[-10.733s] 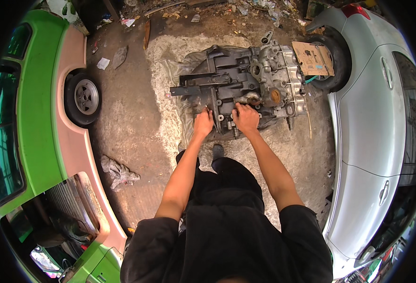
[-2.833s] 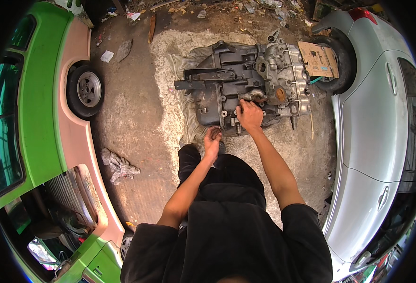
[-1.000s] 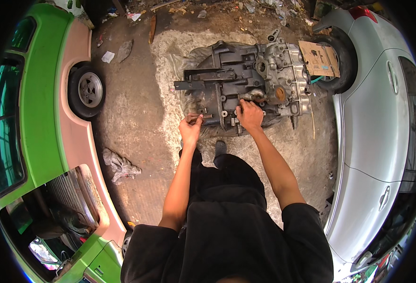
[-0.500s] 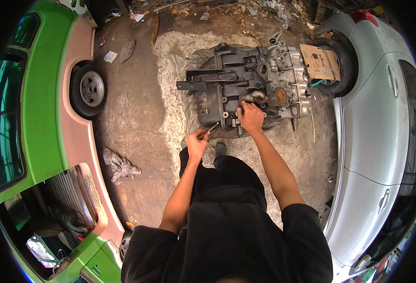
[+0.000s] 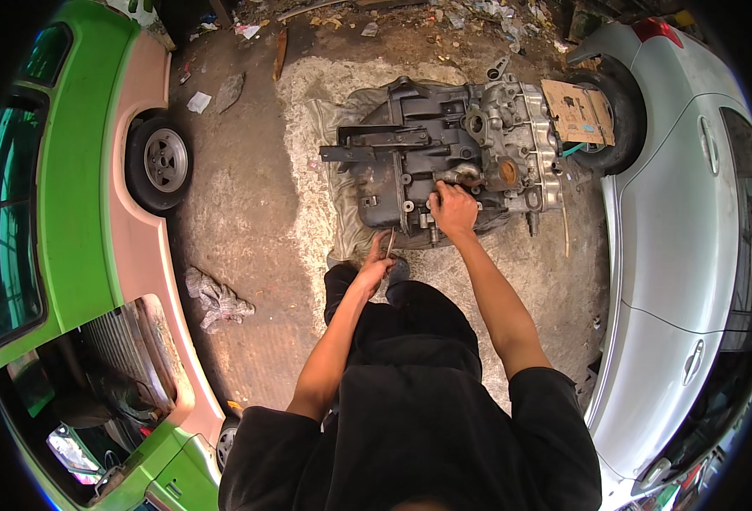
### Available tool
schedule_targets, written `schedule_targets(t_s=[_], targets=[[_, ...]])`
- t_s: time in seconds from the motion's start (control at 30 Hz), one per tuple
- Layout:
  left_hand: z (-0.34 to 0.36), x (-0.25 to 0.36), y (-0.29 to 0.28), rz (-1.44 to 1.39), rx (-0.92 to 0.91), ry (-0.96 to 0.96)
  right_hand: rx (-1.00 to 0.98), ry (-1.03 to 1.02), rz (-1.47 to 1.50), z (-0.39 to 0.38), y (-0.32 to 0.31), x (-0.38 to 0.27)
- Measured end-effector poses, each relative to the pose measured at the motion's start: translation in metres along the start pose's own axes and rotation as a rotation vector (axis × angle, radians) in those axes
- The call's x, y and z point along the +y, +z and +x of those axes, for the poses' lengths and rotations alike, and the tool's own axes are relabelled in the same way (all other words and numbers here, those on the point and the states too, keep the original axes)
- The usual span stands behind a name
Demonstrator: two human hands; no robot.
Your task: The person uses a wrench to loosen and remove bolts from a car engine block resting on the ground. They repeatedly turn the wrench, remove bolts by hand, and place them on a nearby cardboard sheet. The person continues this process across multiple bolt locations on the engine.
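A dark, greasy engine block (image 5: 380,183) with a lighter metal cylinder head (image 5: 533,128) on its right lies on a crumpled grey sheet (image 5: 325,119) on the ground. My left hand (image 5: 376,267) is at its near left edge, closed on a thin metal tool (image 5: 390,243), which points forward toward the dark casing. My right hand (image 5: 453,210) rests on the middle of the block, fingers curled beside a metal fitting (image 5: 465,173); what lies under those fingertips is hidden.
A green and pink car (image 5: 77,213) is at the left, a silver car (image 5: 661,247) at the right with cardboard (image 5: 578,111) by its rear wheel. A grey rag (image 5: 218,298) lies on the concrete. Litter and dirt (image 5: 440,21) lie at the back.
My left hand has shifted right along the engine's near edge and turned, and the tool in it has swung from slanting to nearly forward. My right hand stays in the same place.
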State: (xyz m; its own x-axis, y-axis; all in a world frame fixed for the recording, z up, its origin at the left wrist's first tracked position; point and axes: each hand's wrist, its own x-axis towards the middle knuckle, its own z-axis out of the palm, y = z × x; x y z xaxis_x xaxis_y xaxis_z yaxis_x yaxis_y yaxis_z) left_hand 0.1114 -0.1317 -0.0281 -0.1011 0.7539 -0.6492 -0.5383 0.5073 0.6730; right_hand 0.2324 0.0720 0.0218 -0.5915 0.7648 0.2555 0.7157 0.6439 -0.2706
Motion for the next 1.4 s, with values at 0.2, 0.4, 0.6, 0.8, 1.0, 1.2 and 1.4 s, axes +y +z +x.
schedule_targets(t_s=[0.2,0.4,0.6,0.8,1.0,1.2,1.4], targets=[[-0.006,0.010,0.003,-0.329,-0.076,-0.035,0.040,-0.020,0.010,0.000,0.002,0.001],[-0.006,0.014,0.005,-0.327,-0.139,-0.117,0.011,0.000,0.003,0.000,0.001,0.000],[-0.006,0.018,0.003,-0.256,-0.173,-0.165,0.036,-0.014,0.000,0.000,0.003,0.001],[-0.009,0.023,-0.006,-0.280,-0.244,-0.140,0.028,-0.013,0.006,0.000,0.002,0.001],[-0.005,0.026,-0.005,-0.334,-0.155,0.046,0.012,-0.018,0.000,0.000,0.000,0.000],[0.005,0.024,-0.003,-0.313,0.017,0.183,-0.015,0.000,0.013,0.000,-0.001,0.000],[0.026,0.002,0.002,-0.246,0.201,0.290,-0.045,0.018,0.013,0.001,-0.002,-0.001]])
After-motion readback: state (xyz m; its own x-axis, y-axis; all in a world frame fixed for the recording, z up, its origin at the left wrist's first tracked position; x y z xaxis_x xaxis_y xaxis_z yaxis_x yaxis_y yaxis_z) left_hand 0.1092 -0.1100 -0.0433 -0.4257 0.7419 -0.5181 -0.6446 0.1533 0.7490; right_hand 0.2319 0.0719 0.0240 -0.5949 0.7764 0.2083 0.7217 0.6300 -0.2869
